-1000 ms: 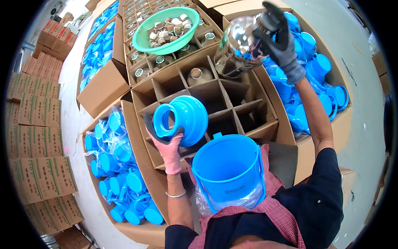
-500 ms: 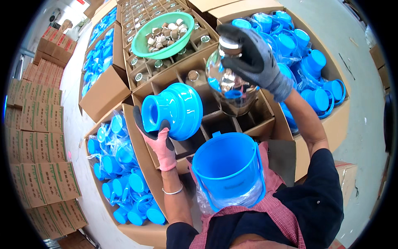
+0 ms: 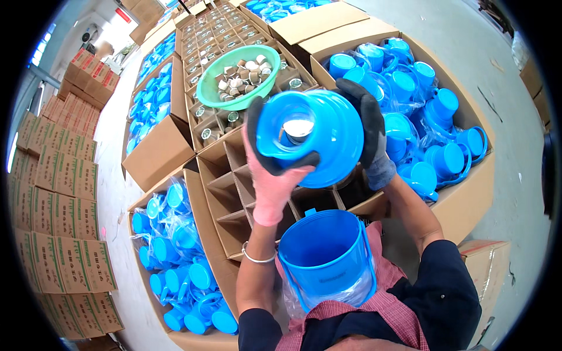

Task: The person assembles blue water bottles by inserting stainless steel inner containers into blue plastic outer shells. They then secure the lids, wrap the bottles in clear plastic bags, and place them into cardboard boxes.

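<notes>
My left hand (image 3: 272, 181), in a pink glove with black palm and fingers, grips the spout end of a blue plastic thermos top (image 3: 339, 131). A silvery surface, apparently the glass thermos liner (image 3: 298, 128), shows through its round opening; the top hides the rest. In a grey and black glove, my right hand (image 3: 372, 131) curves around the far right side of the same top. Below them, a blue thermos casing (image 3: 322, 251) with a carrying handle rests open end up against my checked apron, with clear plastic film around its lower part.
Beneath my hands lies a divided carton (image 3: 225, 181). A green bowl (image 3: 206, 88) of brown and white stoppers (image 3: 249, 76) sits on top farther back. Cartons of blue thermos parts stand right (image 3: 448, 155) and left (image 3: 167, 248). Printed cartons (image 3: 61, 219) are stacked far left.
My right hand has brought the silvery glass liner left and behind the blue top, from where it was held apart at the right. My left hand has moved the top right and upward.
</notes>
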Demonstrator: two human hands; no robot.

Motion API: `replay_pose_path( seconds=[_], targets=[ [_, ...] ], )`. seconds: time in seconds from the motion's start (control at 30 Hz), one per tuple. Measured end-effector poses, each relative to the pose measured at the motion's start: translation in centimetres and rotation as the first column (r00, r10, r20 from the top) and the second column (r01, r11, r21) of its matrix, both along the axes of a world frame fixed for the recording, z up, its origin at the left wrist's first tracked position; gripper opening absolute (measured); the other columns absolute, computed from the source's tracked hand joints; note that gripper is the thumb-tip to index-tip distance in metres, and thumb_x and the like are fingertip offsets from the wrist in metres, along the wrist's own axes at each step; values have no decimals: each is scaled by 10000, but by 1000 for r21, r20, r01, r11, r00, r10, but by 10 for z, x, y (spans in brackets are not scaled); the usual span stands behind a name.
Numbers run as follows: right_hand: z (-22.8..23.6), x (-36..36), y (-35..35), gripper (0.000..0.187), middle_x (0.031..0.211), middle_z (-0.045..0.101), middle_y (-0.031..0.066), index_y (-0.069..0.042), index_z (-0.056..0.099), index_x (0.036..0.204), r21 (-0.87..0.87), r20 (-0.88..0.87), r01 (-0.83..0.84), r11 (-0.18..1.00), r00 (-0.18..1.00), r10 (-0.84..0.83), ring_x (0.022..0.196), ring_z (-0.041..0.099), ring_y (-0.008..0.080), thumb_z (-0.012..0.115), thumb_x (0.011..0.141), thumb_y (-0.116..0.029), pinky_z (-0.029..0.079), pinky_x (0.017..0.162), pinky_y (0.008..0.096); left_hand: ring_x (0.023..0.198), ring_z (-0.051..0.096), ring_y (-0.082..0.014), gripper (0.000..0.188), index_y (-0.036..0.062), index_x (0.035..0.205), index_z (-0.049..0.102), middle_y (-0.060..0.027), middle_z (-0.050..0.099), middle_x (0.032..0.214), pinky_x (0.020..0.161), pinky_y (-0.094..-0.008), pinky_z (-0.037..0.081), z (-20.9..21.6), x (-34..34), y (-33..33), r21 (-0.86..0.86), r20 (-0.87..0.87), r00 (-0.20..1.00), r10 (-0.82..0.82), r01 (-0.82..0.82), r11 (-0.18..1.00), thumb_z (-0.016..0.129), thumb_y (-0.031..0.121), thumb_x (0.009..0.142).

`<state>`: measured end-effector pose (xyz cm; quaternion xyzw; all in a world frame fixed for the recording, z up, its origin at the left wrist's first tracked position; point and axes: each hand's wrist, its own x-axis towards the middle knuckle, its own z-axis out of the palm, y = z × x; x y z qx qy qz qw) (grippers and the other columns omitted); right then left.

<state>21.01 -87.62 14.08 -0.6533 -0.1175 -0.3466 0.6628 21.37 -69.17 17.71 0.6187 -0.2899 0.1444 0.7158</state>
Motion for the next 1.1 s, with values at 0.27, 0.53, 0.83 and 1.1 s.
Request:
replay_pose_path(
  seconds=[0.27, 0.53, 0.83, 1.1],
  targets=[
    [-21, -5, -12, 649, 1253, 564, 184, 36, 469, 1327, 265, -174, -132, 955, 968, 182, 1158, 550, 252, 297, 1009, -502, 417, 1022, 382, 1158, 502, -248, 947, 42, 1347, 348, -125, 477, 1225, 1001, -388, 408, -2, -8, -11, 316, 146, 940, 308, -339, 886, 867, 103, 558],
    [-29, 0, -16, 569, 1379, 478, 179, 10, 447, 1367, 191, -168, -389, 901, 892, 420, 1293, 441, 280, 369, 1006, -422, 317, 1099, 392, 1214, 489, -296, 1089, 17, 1416, 271, -165, 451, 1313, 1032, -409, 396, -10, -6, 8, 325, -41, 999, 4, 9, 946, 915, 254, 570],
    [-13, -7, -12, 596, 1418, 440, 168, 6, 422, 1389, 68, -272, -380, 923, 883, 383, 1325, 407, 259, 433, 979, -425, 297, 1117, 383, 1175, 537, -288, 1091, 22, 1385, 320, -153, 540, 1254, 1011, -396, 418, -11, 10, 7, 373, 21, 999, -24, 14, 928, 917, 250, 501],
    [-23, 3, -20, 634, 1415, 442, 168, -1, 416, 1392, -104, -193, -391, 915, 910, 367, 1322, 407, 269, 417, 978, -480, 281, 1126, 391, 1271, 462, -236, 1096, 52, 1435, 272, -115, 492, 1341, 1080, -376, 364, -12, 26, 19, 253, -228, 946, -230, 285, 924, 886, 134, 531]
  ],
)
